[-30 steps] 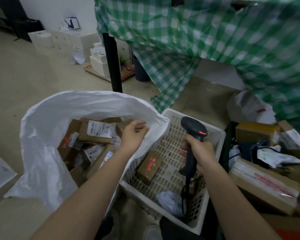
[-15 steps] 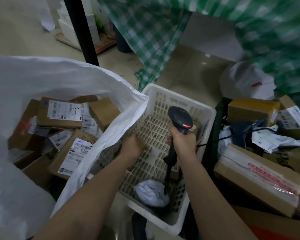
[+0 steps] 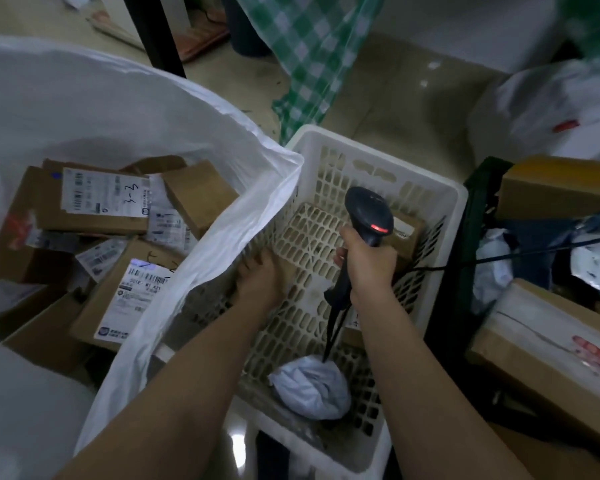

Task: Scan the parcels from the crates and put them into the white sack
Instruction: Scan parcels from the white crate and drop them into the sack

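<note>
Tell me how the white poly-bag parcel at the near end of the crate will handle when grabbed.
The white poly-bag parcel looks crumpled and rounded, so probably soft and floppy, sagging in the grip. Its film may be slippery. It seems light, unlikely to roll.

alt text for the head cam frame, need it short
A person's right hand grips a barcode scanner over a white crate, while the left hand reaches down inside it. Beside it on the left, a white sack holds labelled cardboard parcels.
</note>
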Demonstrator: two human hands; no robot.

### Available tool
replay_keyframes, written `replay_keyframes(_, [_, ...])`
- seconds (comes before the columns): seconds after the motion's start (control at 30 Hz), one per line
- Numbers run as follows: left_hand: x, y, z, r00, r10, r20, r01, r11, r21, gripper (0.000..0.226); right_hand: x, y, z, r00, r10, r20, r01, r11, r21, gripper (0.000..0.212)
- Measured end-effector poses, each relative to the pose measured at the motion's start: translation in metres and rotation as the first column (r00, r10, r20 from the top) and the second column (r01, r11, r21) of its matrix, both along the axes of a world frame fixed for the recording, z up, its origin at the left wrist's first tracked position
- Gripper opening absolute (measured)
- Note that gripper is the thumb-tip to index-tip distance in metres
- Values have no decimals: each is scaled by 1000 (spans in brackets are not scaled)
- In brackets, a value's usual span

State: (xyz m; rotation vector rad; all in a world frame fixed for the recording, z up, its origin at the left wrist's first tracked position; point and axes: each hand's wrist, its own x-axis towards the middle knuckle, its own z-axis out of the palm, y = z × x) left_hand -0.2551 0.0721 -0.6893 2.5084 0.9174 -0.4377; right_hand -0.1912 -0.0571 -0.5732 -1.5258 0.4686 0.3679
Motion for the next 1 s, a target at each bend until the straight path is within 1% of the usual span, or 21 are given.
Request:
replay_keyframes(0.07, [-8, -5, 8, 1000, 3, 4, -3, 998, -56, 89, -6, -6, 5, 1000, 7, 14, -7, 1000, 1, 30])
replay_keyframes(0.13, [-15, -12, 22, 999, 0, 37, 4, 993, -116, 92, -13, -15, 14, 999, 14, 33, -15, 1000, 20, 27])
replay_keyframes(0.23, [-29, -27, 59, 989, -89, 119, 111, 975, -192, 93, -25, -31, 33, 997, 20, 81, -21, 1000, 19, 16])
replay_keyframes(0.3, [-41, -34, 91, 972, -171, 163, 207, 950, -235, 95, -35, -39, 52, 991, 9, 132, -10, 1000, 10, 17])
replay_keyframes(0.37, [-55, -39, 123, 945, -243, 219, 293, 926, -236, 97, -44, -45, 72, 985, -6, 174, 4, 1000, 10, 17])
replay_keyframes(0.4, [-63, -40, 139, 933, -262, 248, 320, 919, -232, 97, -50, -47, 83, 982, -6, 190, 3, 1000, 19, 17])
replay_keyframes(0.47, [-78, -37, 170, 919, -245, 308, 327, 912, -249, 97, -62, -47, 106, 975, 14, 220, -20, 999, 25, 17])
replay_keyframes(0.57, [-102, -24, 213, 908, -129, 399, 265, 914, -306, 92, -78, -41, 140, 964, 50, 260, -53, 999, 6, 19])
replay_keyframes(0.63, [-118, -11, 238, 881, 22, 472, 183, 905, -384, 89, -89, -30, 156, 956, 74, 283, -73, 997, -13, 16])
replay_keyframes(0.73, [-139, 10, 260, 793, 284, 539, 42, 857, -513, 83, -103, -10, 169, 949, 146, 279, -142, 989, -36, 15])
replay_keyframes(0.8, [-151, 22, 262, 729, 411, 547, -21, 813, -582, 78, -115, 3, 172, 940, 209, 271, -211, 977, -23, 13])
replay_keyframes(0.87, [-161, 31, 263, 676, 494, 546, -48, 770, -636, 72, -127, 13, 169, 921, 286, 266, -286, 957, -38, 12])
replay_keyframes(1.0, [-174, 53, 262, 637, 577, 511, -89, 713, -695, 72, -138, 23, 162, 861, 442, 251, -429, 897, -109, 11])
